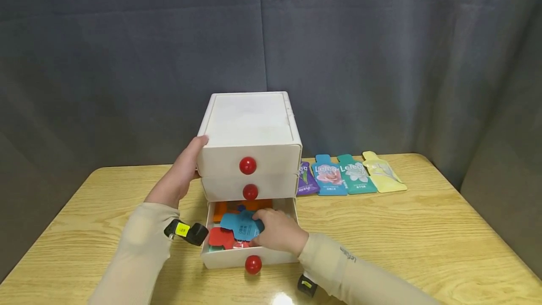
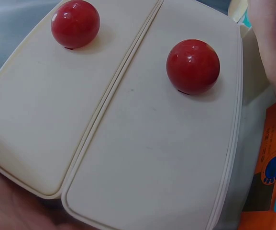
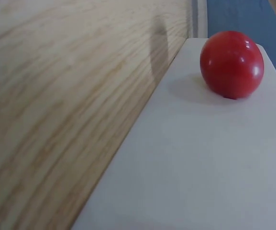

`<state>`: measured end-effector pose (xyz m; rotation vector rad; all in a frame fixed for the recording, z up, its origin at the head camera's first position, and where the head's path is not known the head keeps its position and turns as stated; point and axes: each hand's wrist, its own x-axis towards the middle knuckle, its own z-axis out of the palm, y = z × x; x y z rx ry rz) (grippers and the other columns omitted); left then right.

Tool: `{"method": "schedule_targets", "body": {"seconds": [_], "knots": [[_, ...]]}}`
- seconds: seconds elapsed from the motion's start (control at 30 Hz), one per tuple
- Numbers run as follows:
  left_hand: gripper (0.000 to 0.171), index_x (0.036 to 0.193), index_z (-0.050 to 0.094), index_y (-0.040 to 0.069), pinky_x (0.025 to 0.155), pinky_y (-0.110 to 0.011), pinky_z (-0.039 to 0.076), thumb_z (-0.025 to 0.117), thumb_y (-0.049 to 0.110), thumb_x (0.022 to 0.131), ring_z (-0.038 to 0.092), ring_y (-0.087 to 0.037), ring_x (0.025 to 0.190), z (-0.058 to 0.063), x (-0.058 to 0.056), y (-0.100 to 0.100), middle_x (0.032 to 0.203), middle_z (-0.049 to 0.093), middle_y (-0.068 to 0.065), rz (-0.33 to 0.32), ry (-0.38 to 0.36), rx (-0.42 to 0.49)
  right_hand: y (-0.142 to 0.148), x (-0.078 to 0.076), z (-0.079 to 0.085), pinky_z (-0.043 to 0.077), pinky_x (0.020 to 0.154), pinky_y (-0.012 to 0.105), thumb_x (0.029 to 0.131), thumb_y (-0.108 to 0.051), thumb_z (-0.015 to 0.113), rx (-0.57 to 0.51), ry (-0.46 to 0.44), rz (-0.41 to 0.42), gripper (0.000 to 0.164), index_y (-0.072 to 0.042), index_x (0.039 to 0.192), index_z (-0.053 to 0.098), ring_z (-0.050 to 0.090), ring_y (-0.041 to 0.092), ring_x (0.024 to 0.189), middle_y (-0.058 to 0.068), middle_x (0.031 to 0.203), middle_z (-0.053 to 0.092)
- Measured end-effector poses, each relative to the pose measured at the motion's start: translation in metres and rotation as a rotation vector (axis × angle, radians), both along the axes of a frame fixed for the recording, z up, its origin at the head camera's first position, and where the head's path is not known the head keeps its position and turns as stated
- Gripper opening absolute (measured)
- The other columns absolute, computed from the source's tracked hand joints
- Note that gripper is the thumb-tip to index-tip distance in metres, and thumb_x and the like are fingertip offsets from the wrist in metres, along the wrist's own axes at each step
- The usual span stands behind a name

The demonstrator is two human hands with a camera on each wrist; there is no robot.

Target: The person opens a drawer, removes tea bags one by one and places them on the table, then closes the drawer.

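Note:
A white drawer cabinet point(image 1: 250, 119) with round red knobs stands on the table, its bottom drawer point(image 1: 230, 260) pulled out. My left hand point(image 1: 179, 171) rests against the cabinet's left side, its thumb at the top front edge and its other fingers partly hidden along the side. Over the open drawer, my right hand point(image 1: 277, 232) pinches a blue sachet point(image 1: 239, 225) at its right end, with the sachet's spouted end pointing left. Beneath it in the drawer lie a red sachet point(image 1: 221, 237) and an orange packet point(image 1: 220, 210). The left wrist view shows a blue footprint on the orange packet point(image 2: 271, 139).
Right of the cabinet, purple point(image 1: 307, 180), blue point(image 1: 329, 177), green point(image 1: 357, 176) and yellow point(image 1: 383, 173) sachets lie in a row on the wooden table point(image 1: 381, 239). A dark grey curtain point(image 1: 127, 60) hangs behind the table.

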<state>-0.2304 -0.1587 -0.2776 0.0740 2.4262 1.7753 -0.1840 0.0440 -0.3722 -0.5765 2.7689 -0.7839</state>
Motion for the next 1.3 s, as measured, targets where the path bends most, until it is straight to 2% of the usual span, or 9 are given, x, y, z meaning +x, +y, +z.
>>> {"method": "schedule_targets", "body": {"seconds": [0.17, 0.67, 0.8, 1.03, 1.17, 1.3], "knots": [[0.074, 0.151, 0.021, 0.005, 0.107, -0.056, 0.022, 0.018, 0.054, 0.097, 0.025, -0.039, 0.133, 0.0012, 0.0003, -0.0001, 0.147, 0.024, -0.023, 0.002, 0.020, -0.004, -0.0008, -0.0007, 0.0005, 0.044, 0.092, 0.050, 0.075, -0.018, 0.079, 0.010, 0.006, 0.000, 0.045, -0.002, 0.115, 0.067, 0.057, 0.029, 0.103, 0.011, 0.117, 0.065], [0.075, 0.153, 0.019, 0.007, 0.108, -0.056, 0.021, 0.018, 0.056, 0.096, 0.024, -0.040, 0.133, 0.0031, 0.0005, -0.0002, 0.149, 0.022, -0.023, 0.008, 0.007, -0.014, -0.0017, -0.0003, 0.0037, 0.046, 0.085, 0.049, 0.075, -0.023, 0.081, 0.048, 0.020, -0.011, 0.043, -0.005, 0.112, 0.069, 0.056, 0.029, 0.099, 0.009, 0.113, 0.067], [0.074, 0.152, 0.019, 0.006, 0.107, -0.056, 0.022, 0.018, 0.055, 0.097, 0.024, -0.040, 0.133, 0.0035, 0.0004, -0.0005, 0.149, 0.022, -0.023, 0.006, 0.014, -0.009, -0.0010, -0.0003, 0.0026, 0.044, 0.090, 0.050, 0.079, -0.028, 0.079, 0.027, -0.001, -0.016, 0.047, -0.004, 0.118, 0.067, 0.056, 0.029, 0.103, 0.009, 0.116, 0.066], [0.074, 0.151, 0.022, 0.005, 0.107, -0.055, 0.022, 0.019, 0.055, 0.097, 0.024, -0.039, 0.133, 0.0031, 0.0012, -0.0003, 0.148, 0.023, -0.022, 0.009, 0.013, 0.000, 0.0006, 0.0010, 0.0016, 0.045, 0.090, 0.049, 0.081, -0.029, 0.076, -0.033, -0.007, 0.003, 0.048, -0.003, 0.121, 0.066, 0.056, 0.027, 0.104, 0.009, 0.118, 0.065], [0.074, 0.151, 0.023, 0.005, 0.106, -0.055, 0.022, 0.019, 0.055, 0.097, 0.024, -0.038, 0.134, 0.0020, 0.0016, -0.0001, 0.148, 0.023, -0.022, 0.014, 0.002, 0.003, 0.0024, 0.0022, 0.0004, 0.047, 0.088, 0.047, 0.084, -0.028, 0.073, -0.078, -0.002, 0.011, 0.043, -0.004, 0.118, 0.067, 0.058, 0.024, 0.099, 0.008, 0.115, 0.067], [0.074, 0.149, 0.025, 0.003, 0.107, -0.054, 0.023, 0.020, 0.055, 0.097, 0.025, -0.038, 0.133, 0.0005, 0.0015, 0.0002, 0.147, 0.025, -0.022, 0.021, 0.007, 0.010, 0.0052, 0.0044, -0.0016, 0.049, 0.085, 0.041, 0.089, -0.027, 0.068, -0.124, 0.048, 0.042, 0.034, -0.006, 0.114, 0.069, 0.060, 0.020, 0.092, 0.006, 0.108, 0.069]]}}
